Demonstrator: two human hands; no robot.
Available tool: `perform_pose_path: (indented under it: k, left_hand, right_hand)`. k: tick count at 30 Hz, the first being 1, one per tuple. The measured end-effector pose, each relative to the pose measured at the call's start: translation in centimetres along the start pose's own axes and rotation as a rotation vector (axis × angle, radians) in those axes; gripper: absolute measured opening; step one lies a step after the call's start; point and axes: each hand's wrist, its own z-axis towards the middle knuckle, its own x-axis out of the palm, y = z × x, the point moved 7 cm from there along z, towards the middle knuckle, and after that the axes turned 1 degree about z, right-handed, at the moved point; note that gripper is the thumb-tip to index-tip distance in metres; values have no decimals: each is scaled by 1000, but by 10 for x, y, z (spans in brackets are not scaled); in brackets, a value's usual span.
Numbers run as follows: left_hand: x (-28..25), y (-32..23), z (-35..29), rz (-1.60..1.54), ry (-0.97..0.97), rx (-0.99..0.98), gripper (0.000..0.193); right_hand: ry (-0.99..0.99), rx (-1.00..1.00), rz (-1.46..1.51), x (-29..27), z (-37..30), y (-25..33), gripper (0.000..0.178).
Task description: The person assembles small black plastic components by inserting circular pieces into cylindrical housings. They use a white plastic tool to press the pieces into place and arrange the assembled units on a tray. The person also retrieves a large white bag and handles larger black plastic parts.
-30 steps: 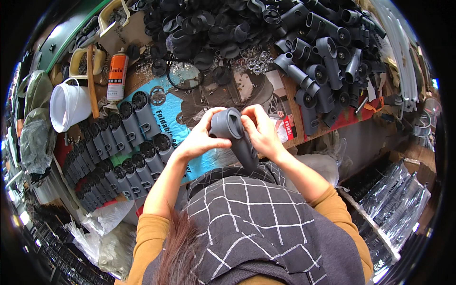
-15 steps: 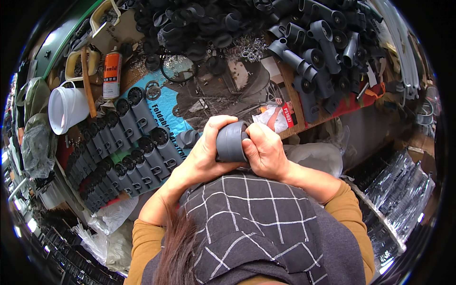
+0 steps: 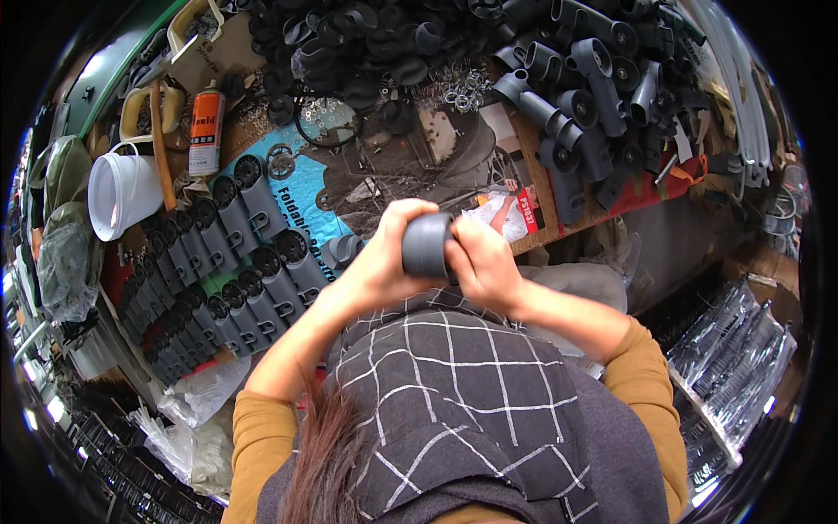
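Note:
Just above the near edge of the bench I hold a dark grey, round plastic part (image 3: pixel 425 247) with a smooth curved side. My left hand (image 3: pixel 384 253) wraps round it from the left, thumb side toward me and fingers over the far side. My right hand (image 3: pixel 485 265) is closed against its right end, fingers curled and thumb pressed on it. What lies under the right fingers is hidden. A similar loose grey part (image 3: pixel 347 250) sits on the bench beside my left wrist.
Rows of grey plastic fittings (image 3: pixel 231 227) fill the left of the bench. Black curved parts (image 3: pixel 358 44) are heaped at the back, tubular grey parts (image 3: pixel 602 105) at right. A spray can (image 3: pixel 206 131), a white bucket (image 3: pixel 125 192) and a wooden-handled tool (image 3: pixel 161 148) stand at far left.
Both hands have risen slightly away from my body with the grey part, which has tilted so that less of its right end shows. The grip stays on it.

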Motion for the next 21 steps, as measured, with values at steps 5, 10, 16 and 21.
perform_pose_path:
  k: [5, 10, 16, 21]
  left_hand:
    - [12, 96, 10, 259, 32, -248, 76]
    - [23, 143, 4, -17, -16, -455, 61]
    - [34, 148, 27, 8, 64, -534, 62]
    - [32, 155, 34, -124, 181, -623, 55]
  right_hand:
    - [20, 390, -73, 36, 7, -82, 22]
    - [-175, 451, -114, 26, -10, -123, 22]
    - [-11, 453, 144, 43, 3, -145, 42]
    - [33, 539, 348, 44, 1, -154, 42]
